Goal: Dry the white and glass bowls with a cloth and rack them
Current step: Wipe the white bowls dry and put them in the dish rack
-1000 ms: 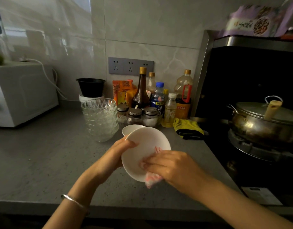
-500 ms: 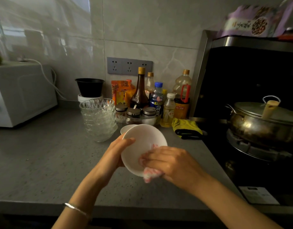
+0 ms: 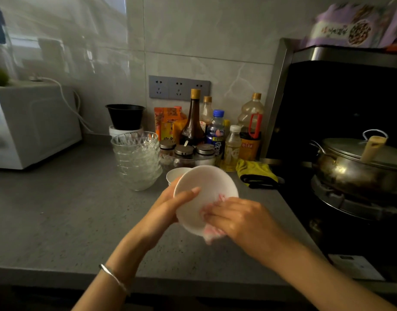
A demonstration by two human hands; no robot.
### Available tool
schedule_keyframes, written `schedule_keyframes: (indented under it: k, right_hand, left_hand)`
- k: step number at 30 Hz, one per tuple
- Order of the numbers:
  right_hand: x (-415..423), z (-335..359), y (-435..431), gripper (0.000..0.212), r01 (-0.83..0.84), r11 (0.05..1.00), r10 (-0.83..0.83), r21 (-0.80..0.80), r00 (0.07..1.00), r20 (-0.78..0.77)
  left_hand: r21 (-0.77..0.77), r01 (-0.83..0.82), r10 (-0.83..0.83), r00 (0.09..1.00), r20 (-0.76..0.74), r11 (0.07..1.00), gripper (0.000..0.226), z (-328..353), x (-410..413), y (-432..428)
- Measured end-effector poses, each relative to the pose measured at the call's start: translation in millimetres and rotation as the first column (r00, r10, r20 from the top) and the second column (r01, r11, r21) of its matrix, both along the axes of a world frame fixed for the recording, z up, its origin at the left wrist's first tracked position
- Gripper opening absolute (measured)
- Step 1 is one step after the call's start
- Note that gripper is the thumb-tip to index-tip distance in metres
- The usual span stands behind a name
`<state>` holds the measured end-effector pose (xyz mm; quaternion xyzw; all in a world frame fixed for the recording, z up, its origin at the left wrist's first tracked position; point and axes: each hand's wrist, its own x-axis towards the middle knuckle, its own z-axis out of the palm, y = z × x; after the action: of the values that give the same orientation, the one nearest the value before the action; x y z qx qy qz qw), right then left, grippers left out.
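My left hand point(image 3: 170, 205) grips the tilted white bowl point(image 3: 202, 194) above the tabletop point(image 3: 69, 209); my right hand point(image 3: 240, 218) presses the pink cloth point(image 3: 212, 234), bunched in its fingers, inside it (glass bowls point(image 3: 137, 160) stacked behind, left).

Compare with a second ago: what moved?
The white bowl shifted slightly up and right, and the thumb of the left hand now reaches further across it. The right hand still presses the pink cloth to its lower edge. No grip changed; the glass bowl stack and second white bowl stayed put.
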<state>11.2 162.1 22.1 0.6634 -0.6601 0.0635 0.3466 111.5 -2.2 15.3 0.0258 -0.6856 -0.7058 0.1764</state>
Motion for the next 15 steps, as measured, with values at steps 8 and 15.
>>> schedule_keyframes:
  k: [8,15]
  right_hand:
    - [5,-9,3,0.018,-0.137,0.988,0.123,0.073,0.977,0.176]
    - [17,-2,5,0.036,0.036,0.999,-0.034,-0.011,0.994,0.107]
  left_hand:
    - [-0.077,-0.085,0.089,0.995,0.043,0.993,0.039,3,-1,7]
    - [-0.043,-0.030,0.028,0.998,-0.064,0.999,0.053,6,2,10]
